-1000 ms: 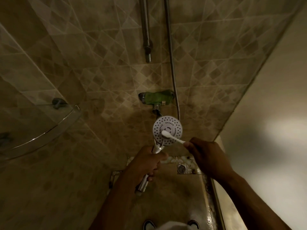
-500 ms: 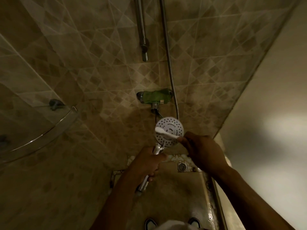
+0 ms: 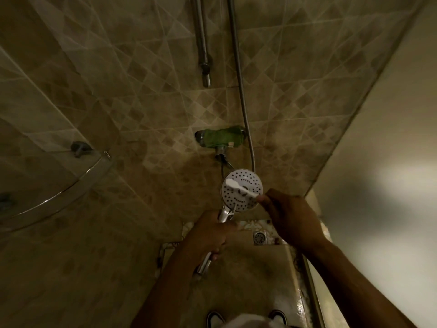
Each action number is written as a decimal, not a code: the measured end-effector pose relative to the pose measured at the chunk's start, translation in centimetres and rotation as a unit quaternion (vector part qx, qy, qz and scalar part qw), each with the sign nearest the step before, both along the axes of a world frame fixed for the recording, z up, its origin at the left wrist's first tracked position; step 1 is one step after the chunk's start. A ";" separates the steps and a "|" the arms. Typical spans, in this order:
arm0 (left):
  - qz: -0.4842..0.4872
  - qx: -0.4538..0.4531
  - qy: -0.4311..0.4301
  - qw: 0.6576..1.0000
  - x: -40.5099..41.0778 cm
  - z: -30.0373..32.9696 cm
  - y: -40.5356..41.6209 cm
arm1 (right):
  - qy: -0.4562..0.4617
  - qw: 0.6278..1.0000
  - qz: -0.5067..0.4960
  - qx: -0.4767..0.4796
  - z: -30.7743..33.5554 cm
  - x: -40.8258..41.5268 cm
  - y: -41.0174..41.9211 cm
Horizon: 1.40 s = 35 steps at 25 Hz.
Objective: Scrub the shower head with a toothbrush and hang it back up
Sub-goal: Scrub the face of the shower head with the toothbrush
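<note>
Shower head (image 3: 241,189) handle in L fingers (image 3: 218,233); R fingers (image 3: 267,200) pinch toothbrush (image 3: 238,189) on face.

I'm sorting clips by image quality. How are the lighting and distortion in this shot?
Head view: dim, warm light; the brightest patch is glare on the right wall; the white shower head and toothbrush stand out clearly; wide-angle distortion splays the tile lines outward; the corners fall dark.

One shower head (image 3: 242,190), one toothbrush (image 3: 240,189) — two hands (image 3: 208,235), two shoes (image 3: 215,318), one drain (image 3: 259,237).
</note>
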<state>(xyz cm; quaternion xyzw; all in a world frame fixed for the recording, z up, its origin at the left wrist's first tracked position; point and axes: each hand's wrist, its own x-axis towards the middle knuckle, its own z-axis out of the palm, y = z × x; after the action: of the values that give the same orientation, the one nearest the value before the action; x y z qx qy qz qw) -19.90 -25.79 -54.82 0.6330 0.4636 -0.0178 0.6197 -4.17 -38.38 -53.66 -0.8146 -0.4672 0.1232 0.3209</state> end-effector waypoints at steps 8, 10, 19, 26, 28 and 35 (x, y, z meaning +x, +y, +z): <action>0.005 -0.018 -0.009 1.000 -0.6 0.5 0.1 | 0.001 0.996 -0.091 0.003 -0.3 1.1 -0.5; 0.000 -0.027 -0.011 1.000 -0.8 0.6 0.1 | 0.017 0.996 -0.089 0.001 -0.6 1.2 -0.9; 0.013 -0.115 -0.022 0.993 -0.7 0.4 0.9 | 0.013 0.999 -0.041 0.003 -0.5 1.5 -1.6; 0.037 -0.144 -0.045 0.988 -0.5 0.2 1.0 | 0.023 0.999 0.020 -0.028 -2.6 -1.0 -2.3; 0.038 -0.149 -0.048 0.987 -0.4 0.3 0.9 | 0.018 1.000 0.003 -0.015 -3.0 -0.9 -2.2; 0.054 -0.150 -0.066 0.985 -0.2 0.8 0.8 | 0.043 0.993 -0.108 0.028 -1.9 -0.8 -1.3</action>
<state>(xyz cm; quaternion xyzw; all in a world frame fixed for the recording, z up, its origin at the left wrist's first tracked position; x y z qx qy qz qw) -20.06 -24.97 -54.06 0.5071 0.4475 -0.0118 0.7365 -4.95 -39.66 -55.58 -0.8450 -0.3656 0.1092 0.3747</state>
